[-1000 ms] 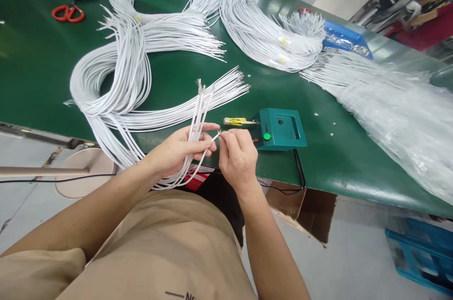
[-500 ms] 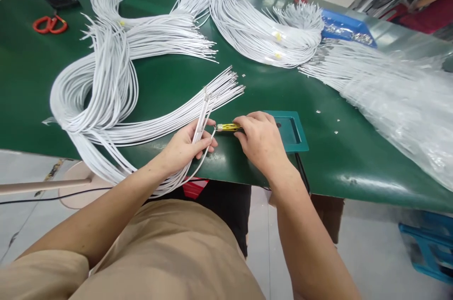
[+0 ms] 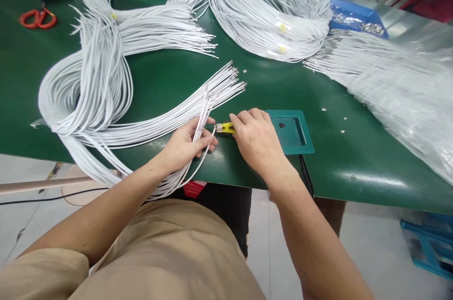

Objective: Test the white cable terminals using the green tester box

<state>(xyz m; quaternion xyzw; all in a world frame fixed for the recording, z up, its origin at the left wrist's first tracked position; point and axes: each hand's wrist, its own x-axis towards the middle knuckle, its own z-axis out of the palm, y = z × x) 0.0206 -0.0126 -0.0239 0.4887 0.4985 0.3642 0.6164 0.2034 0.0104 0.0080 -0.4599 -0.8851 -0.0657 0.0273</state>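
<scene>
White wires (image 3: 201,118) pinched in left hand (image 3: 186,142); right hand (image 3: 256,139) grips yellow tool (image 3: 226,127) (fingers curled).

A second ago the right hand (image 3: 257,142) is pinching a wire tip just in front of the left hand (image 3: 186,143), near the surface's edge. It now lies over the yellow-handled tool (image 3: 226,127) beside the teal box (image 3: 292,132), fingers closed on it, covering more of the handle than half a second ago. The box's green button is now hidden beneath it. The left hand's wire bunch (image 3: 203,113) now sits lower, over the surface.
</scene>
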